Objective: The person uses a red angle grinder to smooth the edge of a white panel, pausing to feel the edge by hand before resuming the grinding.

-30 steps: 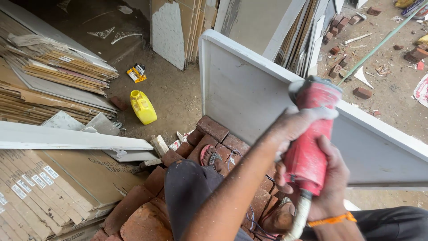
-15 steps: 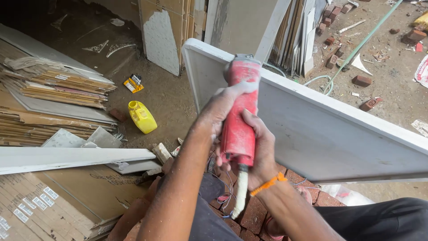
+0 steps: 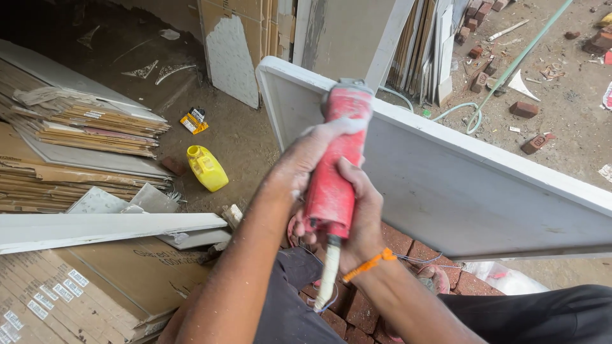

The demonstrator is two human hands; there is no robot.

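Both my hands hold a dusty red handheld power tool, its body upright in front of a large white slab that stands on its long edge. My left hand, powdered white, wraps the upper part of the tool. Around the lower part sits my right hand, with an orange band at its wrist. A white cable hangs from the tool's bottom end. The working end at the top is turned away from me and hidden.
Red bricks lie under the slab by my knees. A yellow jug rests on the dirt floor. Stacked cardboard boxes and tiles fill the left. More slabs lean at the back. A green hose crosses the rubble.
The tool and both hands have shifted left along the slab since a second ago. Over the last half second they have stayed almost still.
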